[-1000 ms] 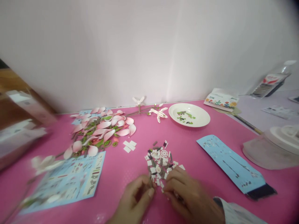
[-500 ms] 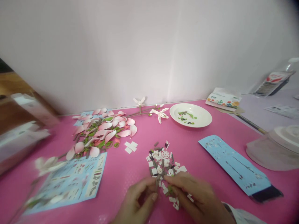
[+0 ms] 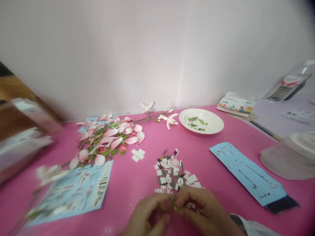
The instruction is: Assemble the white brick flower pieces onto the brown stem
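Left hand point(image 3: 150, 213): pinching grey piece point(image 3: 172, 198). Right hand point(image 3: 205, 206): pinching green piece point(image 3: 175, 208), just beside. Parts pile point(image 3: 169, 170): 12 o'clock of hands, near. Plate point(image 3: 213, 122): 1 o'clock. Leaflet point(image 3: 246, 173): 2 o'clock. Worktop point(image 3: 120, 186): pink.

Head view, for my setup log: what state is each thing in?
Left hand, fingers curled, hold unclear
Right hand, pinching green piece
Small pieces, loose, heaped
Plate, upright, holding green bits
Pink petals, loose, piled
White flowers, assembled
Left blue sheet, spread flat
Bottle, capped
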A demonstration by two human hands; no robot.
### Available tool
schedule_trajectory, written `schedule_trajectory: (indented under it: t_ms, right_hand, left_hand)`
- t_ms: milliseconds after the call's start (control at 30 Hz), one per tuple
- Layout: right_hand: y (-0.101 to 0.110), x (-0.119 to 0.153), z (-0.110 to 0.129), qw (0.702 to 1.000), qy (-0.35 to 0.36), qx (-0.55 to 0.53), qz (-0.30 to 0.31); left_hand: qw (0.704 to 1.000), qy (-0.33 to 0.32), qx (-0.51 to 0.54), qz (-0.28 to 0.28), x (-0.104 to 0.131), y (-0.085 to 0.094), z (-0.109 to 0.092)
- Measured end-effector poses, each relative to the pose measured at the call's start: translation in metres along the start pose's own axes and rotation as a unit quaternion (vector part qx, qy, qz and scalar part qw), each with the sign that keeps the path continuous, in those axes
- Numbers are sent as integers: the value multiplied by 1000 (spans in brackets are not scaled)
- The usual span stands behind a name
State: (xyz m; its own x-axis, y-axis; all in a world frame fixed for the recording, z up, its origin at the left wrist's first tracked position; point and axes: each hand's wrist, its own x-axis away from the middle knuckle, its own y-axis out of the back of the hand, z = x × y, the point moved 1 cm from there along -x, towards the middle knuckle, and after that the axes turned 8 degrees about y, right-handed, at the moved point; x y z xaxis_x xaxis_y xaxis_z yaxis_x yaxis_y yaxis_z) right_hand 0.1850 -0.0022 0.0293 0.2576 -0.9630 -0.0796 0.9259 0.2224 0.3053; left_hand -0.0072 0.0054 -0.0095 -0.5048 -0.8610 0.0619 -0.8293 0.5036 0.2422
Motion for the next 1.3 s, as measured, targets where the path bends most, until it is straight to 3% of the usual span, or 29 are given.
schedule_trajectory:
  t_ms: [200, 633, 733, 900, 1033, 1200, 1300]
  right_hand:
    - [2, 1, 3, 1000, 0, 7, 1]
    - [0, -3, 10, 997, -60, -29, 26]
    - [-1, 0, 13, 998, -45, -7, 33]
    - [-5, 7, 13, 999, -18, 31, 35]
    - [-8, 9, 12, 996, 30, 79, 16]
    - [-8, 8, 13, 988, 94, 121, 12]
    - [-6, 10, 14, 985, 112, 128, 35]
  left_hand:
    - [999, -19, -41, -31, 7, -1, 8]
    - [990, -101, -71, -66, 6, -2, -10]
    - [989, -117, -51, -77, 7, -2, -9]
    - [990, -127, -34, -56, -1, -3, -18]
    - [985, -153, -78, -15, -6, -1, -22]
    - [982, -175, -56, -48, 0, -4, -10]
    - [986, -143, -73, -44, 5, -5, -3]
